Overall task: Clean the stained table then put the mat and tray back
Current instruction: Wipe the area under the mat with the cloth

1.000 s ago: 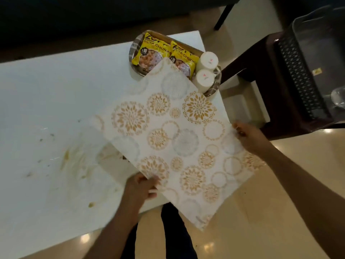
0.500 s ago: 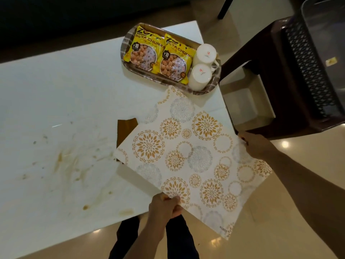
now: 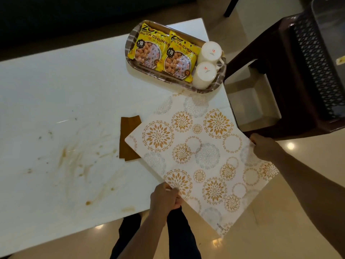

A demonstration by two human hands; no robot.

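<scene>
The tray (image 3: 130, 37) sits at the far right corner of the white worktop (image 3: 56, 90), an oval dish with a brown-streaked rim. Inside it lie two yellow soya chunks packets (image 3: 162, 53), side by side and touching, and to the right of them two white mugs (image 3: 207, 62) standing upside down, one behind the other, pressed against the second packet.

Just on the near side of the tray, the placemat (image 3: 201, 157) with its gold and grey flower rings is held at a slant; its far corner lies close to the tray's rim, while its near half juts out past the worktop's edge over the floor. The left hand (image 3: 164, 198) has its grip clamped on the mat's near-left edge, fingers curled round it. The right hand (image 3: 265, 148) pinches the right edge, on the side toward the dark brown plastic chair (image 3: 298, 81).

Left of the tray and nearer, a folded brown cloth (image 3: 128, 135) lies flat, its right part tucked under the placemat's corner. Further left still, brown stains (image 3: 74, 165) smear the worktop, with small drips toward its near edge.
</scene>
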